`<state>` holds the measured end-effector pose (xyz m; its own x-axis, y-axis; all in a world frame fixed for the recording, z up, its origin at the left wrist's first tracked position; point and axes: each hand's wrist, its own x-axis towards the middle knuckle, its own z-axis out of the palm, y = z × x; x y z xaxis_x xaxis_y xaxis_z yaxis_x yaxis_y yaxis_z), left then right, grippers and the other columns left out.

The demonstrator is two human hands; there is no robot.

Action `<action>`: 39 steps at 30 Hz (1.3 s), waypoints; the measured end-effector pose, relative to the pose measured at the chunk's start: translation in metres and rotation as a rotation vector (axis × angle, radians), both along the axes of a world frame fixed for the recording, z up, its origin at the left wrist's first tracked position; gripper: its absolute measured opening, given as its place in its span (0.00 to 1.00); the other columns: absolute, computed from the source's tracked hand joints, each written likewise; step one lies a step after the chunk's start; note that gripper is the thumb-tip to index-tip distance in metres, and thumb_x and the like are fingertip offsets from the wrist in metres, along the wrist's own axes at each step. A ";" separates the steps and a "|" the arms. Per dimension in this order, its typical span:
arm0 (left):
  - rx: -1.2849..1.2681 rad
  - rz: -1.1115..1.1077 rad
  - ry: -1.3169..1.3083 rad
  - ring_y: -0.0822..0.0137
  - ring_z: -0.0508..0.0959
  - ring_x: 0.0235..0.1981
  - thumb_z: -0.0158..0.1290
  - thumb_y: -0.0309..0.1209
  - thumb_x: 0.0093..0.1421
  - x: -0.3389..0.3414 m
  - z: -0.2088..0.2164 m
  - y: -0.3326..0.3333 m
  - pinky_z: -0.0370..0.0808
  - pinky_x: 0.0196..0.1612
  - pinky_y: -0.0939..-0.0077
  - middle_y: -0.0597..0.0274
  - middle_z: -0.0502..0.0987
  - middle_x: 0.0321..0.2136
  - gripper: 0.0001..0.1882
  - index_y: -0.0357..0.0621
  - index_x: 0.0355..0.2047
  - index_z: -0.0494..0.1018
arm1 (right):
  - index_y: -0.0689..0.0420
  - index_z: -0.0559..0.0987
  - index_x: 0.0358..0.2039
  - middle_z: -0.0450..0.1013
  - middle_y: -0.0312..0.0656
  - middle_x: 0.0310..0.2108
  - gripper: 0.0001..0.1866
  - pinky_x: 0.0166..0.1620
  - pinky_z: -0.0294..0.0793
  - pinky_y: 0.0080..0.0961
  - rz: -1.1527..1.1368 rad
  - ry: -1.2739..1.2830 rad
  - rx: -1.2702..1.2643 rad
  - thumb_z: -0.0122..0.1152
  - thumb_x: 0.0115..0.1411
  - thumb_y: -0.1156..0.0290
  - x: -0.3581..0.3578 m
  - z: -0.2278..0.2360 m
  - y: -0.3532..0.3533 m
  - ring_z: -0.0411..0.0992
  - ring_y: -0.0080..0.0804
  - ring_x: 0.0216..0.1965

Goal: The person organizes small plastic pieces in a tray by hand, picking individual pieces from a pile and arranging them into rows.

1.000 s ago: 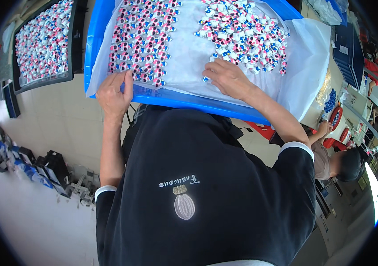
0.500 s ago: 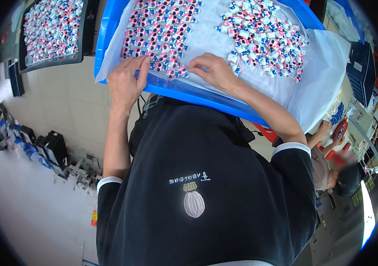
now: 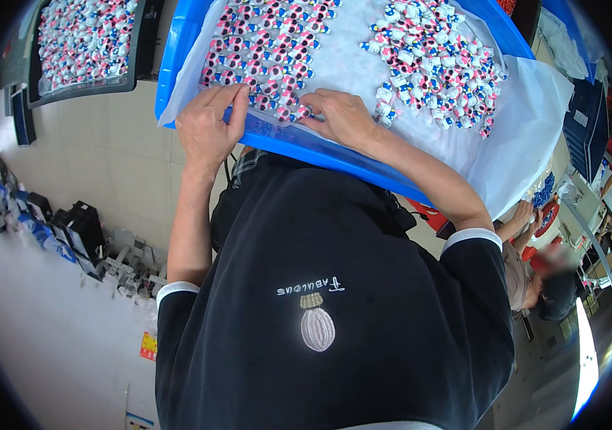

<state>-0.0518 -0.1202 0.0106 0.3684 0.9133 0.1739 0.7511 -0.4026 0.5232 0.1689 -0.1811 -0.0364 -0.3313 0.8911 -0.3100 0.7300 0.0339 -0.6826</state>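
A blue tray (image 3: 284,145) lined with a white sheet (image 3: 349,64) lies in front of me. Small pink, white and blue figurines stand in close rows (image 3: 266,50) on its left side, and a loose heap of the same figurines (image 3: 438,72) lies on the right. My right hand (image 3: 342,118) has thumb and forefinger closed around a figurine (image 3: 304,112) at the near end of the rows. My left hand (image 3: 209,129) rests by the near left corner of the rows, fingers curled and thumb close to the forefinger; whatever its fingertips hold is hidden.
A black tray (image 3: 83,50) full of similar figurines is at the far left. To the right, another person (image 3: 535,279) works with small blue pieces (image 3: 544,190) and a red round dish (image 3: 548,218). Black boxes (image 3: 82,231) stand on the floor at left.
My right hand has shifted slightly left, and its fingertips now meet on the figurine at the row's near end. My left hand has stayed nearly in place. The view has shifted a little.
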 end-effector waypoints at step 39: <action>-0.429 -0.226 -0.067 0.64 0.80 0.33 0.54 0.32 0.61 0.038 0.008 0.021 0.74 0.34 0.74 0.54 0.80 0.37 0.13 0.41 0.43 0.78 | 0.64 0.76 0.42 0.76 0.45 0.31 0.13 0.35 0.73 0.28 -0.313 0.218 -0.227 0.59 0.58 0.71 0.053 0.034 -0.015 0.74 0.33 0.30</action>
<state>-0.0139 -0.0989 0.0191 0.5665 0.8063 -0.1704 0.6290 -0.2894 0.7216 0.2216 -0.1962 -0.0024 -0.1355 0.8765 -0.4620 0.5195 -0.3342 -0.7864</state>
